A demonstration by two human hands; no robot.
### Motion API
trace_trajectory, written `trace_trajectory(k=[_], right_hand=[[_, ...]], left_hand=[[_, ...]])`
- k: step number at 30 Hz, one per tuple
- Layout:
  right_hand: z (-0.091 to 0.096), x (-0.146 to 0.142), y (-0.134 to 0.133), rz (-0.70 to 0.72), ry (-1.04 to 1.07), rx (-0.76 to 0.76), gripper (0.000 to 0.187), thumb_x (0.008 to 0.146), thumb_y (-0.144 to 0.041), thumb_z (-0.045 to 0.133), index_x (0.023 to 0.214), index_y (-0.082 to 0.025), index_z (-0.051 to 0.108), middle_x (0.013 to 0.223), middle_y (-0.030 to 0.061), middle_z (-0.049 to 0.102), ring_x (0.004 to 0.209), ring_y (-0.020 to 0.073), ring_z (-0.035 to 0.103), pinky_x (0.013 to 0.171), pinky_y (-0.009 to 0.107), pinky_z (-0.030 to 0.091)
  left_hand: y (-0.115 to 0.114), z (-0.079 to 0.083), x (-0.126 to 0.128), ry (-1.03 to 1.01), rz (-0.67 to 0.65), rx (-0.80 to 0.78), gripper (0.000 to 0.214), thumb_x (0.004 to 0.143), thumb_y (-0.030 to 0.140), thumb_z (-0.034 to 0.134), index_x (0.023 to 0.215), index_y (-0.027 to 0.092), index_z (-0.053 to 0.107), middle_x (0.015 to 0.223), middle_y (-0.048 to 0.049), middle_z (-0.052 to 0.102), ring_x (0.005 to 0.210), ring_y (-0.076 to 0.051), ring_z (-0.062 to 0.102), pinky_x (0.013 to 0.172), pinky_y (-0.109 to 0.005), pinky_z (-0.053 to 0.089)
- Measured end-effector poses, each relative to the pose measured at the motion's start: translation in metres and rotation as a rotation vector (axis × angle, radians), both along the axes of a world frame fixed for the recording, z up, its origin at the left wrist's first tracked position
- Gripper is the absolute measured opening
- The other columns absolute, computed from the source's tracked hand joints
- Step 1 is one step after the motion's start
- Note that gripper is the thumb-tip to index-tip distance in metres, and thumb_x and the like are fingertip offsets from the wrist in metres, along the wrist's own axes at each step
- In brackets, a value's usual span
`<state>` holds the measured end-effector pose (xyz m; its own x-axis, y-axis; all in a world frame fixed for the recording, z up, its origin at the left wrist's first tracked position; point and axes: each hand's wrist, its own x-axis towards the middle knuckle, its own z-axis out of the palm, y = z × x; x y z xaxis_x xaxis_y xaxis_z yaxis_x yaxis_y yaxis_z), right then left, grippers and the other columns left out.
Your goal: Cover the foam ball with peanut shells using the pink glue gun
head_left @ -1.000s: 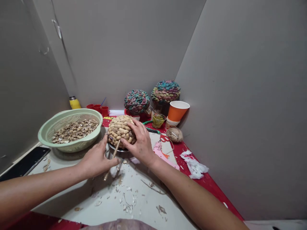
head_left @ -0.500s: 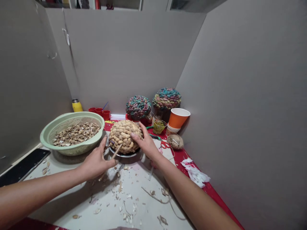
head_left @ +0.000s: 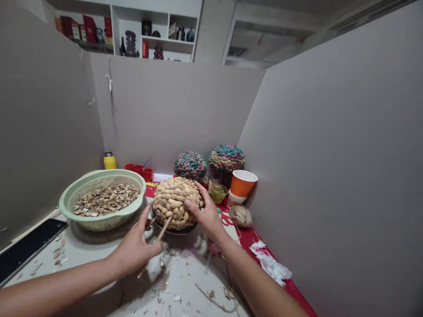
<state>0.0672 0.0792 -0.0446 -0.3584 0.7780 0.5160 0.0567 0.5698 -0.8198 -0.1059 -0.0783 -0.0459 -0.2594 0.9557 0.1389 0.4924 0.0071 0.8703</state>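
Observation:
A dome covered in peanut shells (head_left: 175,200) sits on a dark metal dish (head_left: 175,229) in the middle of the table. My right hand (head_left: 206,211) is wrapped round the dome's right side, fingers curved against the shells. My left hand (head_left: 137,246) is closed on a thin wooden stick (head_left: 155,242), whose upper end touches the dome's lower left edge.
A green colander of shell pieces (head_left: 102,198) stands at the left, a black phone (head_left: 26,248) nearer. Behind are two painted shell domes (head_left: 190,165), an orange paper cup (head_left: 243,182), small red cups (head_left: 140,169), a yellow bottle (head_left: 109,160), a twine ball (head_left: 240,215), white tissue (head_left: 271,264). Grey partitions enclose the table.
The camera has tilted up, showing shelves above the partition. My right hand slid from the dome's top to its right side; the dome and dish have tipped slightly. My left hand keeps the stick.

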Motion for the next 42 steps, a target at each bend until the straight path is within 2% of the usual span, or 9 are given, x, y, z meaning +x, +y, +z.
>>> trace_trajectory(k=[10, 15, 20, 23, 26, 31, 36, 38, 42], right_hand=[[0.028, 0.013, -0.032, 0.02, 0.206, 0.151, 0.076, 0.081, -0.05, 0.069, 0.146, -0.025, 0.038, 0.147, 0.01, 0.047, 0.135, 0.0319, 0.046, 0.113, 0.05, 0.038], [0.034, 0.024, -0.036, -0.029, 0.303, 0.293, 0.08, 0.08, -0.049, 0.07, 0.148, -0.025, 0.036, 0.151, 0.0121, 0.041, 0.138, 0.0349, 0.041, 0.114, 0.054, 0.035], [0.042, 0.039, -0.032, -0.048, 0.329, 0.377, 0.086, 0.08, -0.055, 0.071, 0.151, -0.028, 0.032, 0.155, 0.0119, 0.034, 0.142, 0.0378, 0.033, 0.117, 0.059, 0.026], [0.051, 0.045, -0.03, 0.004, 0.377, 0.391, 0.087, 0.079, -0.061, 0.069, 0.151, -0.029, 0.033, 0.157, 0.0104, 0.032, 0.145, 0.0378, 0.028, 0.118, 0.06, 0.021], [0.062, 0.05, -0.026, 0.092, 0.428, 0.351, 0.082, 0.083, -0.062, 0.064, 0.151, -0.031, 0.031, 0.159, 0.0092, 0.029, 0.147, 0.036, 0.026, 0.117, 0.059, 0.023], [0.083, 0.062, -0.012, 0.007, 0.465, 0.338, 0.063, 0.09, -0.053, 0.059, 0.146, -0.031, 0.041, 0.154, 0.0093, 0.041, 0.143, 0.0316, 0.034, 0.116, 0.055, 0.026], [0.099, 0.075, -0.003, -0.181, 0.571, 0.221, 0.041, 0.091, -0.049, 0.06, 0.126, -0.028, 0.06, 0.13, 0.0082, 0.063, 0.122, 0.0264, 0.057, 0.103, 0.047, 0.042], [0.098, 0.078, -0.001, -0.245, 0.634, 0.177, 0.034, 0.086, -0.049, 0.067, 0.11, -0.025, 0.068, 0.112, 0.0065, 0.07, 0.105, 0.0229, 0.065, 0.096, 0.042, 0.047], [0.086, 0.075, 0.003, -0.275, 0.627, 0.099, 0.033, 0.077, -0.051, 0.076, 0.09, -0.022, 0.072, 0.09, 0.0034, 0.073, 0.087, 0.0184, 0.066, 0.088, 0.035, 0.05]], left_hand=[[-0.011, 0.006, 0.008, 0.105, 0.071, 0.19, 0.106, 0.068, 0.029, 0.069, 0.157, 0.016, 0.012, 0.147, -0.0194, 0.048, 0.133, -0.034, 0.05, 0.114, -0.054, 0.036], [-0.001, 0.011, 0.016, 0.151, 0.114, 0.307, 0.107, 0.067, 0.024, 0.069, 0.157, 0.021, 0.011, 0.137, -0.016, 0.054, 0.128, -0.033, 0.053, 0.112, -0.054, 0.037], [0.012, 0.019, 0.029, 0.102, 0.048, 0.425, 0.108, 0.067, 0.019, 0.068, 0.156, 0.025, 0.007, 0.132, -0.0128, 0.056, 0.124, -0.031, 0.056, 0.109, -0.052, 0.039], [0.021, 0.022, 0.035, 0.04, 0.032, 0.466, 0.109, 0.067, 0.019, 0.069, 0.156, 0.025, 0.007, 0.132, -0.0124, 0.056, 0.125, -0.03, 0.055, 0.11, -0.051, 0.038], [0.031, 0.026, 0.039, -0.018, 0.017, 0.499, 0.109, 0.066, 0.018, 0.07, 0.156, 0.026, 0.008, 0.13, -0.0105, 0.057, 0.124, -0.029, 0.055, 0.111, -0.049, 0.036], [0.048, 0.029, 0.037, -0.126, 0.009, 0.534, 0.107, 0.069, 0.016, 0.071, 0.156, 0.027, 0.009, 0.13, -0.0089, 0.058, 0.127, -0.027, 0.053, 0.114, -0.044, 0.034], [0.056, 0.036, 0.031, -0.255, -0.036, 0.582, 0.107, 0.073, 0.021, 0.076, 0.156, 0.027, 0.008, 0.136, -0.009, 0.055, 0.134, -0.025, 0.048, 0.116, -0.038, 0.031], [0.056, 0.042, 0.03, -0.331, -0.08, 0.587, 0.108, 0.075, 0.024, 0.077, 0.156, 0.028, 0.006, 0.14, -0.0098, 0.052, 0.136, -0.025, 0.046, 0.116, -0.036, 0.031], [0.057, 0.055, 0.027, -0.492, -0.196, 0.601, 0.111, 0.076, 0.026, 0.078, 0.156, 0.03, 0.001, 0.143, -0.0118, 0.051, 0.136, -0.025, 0.048, 0.115, -0.037, 0.032]])
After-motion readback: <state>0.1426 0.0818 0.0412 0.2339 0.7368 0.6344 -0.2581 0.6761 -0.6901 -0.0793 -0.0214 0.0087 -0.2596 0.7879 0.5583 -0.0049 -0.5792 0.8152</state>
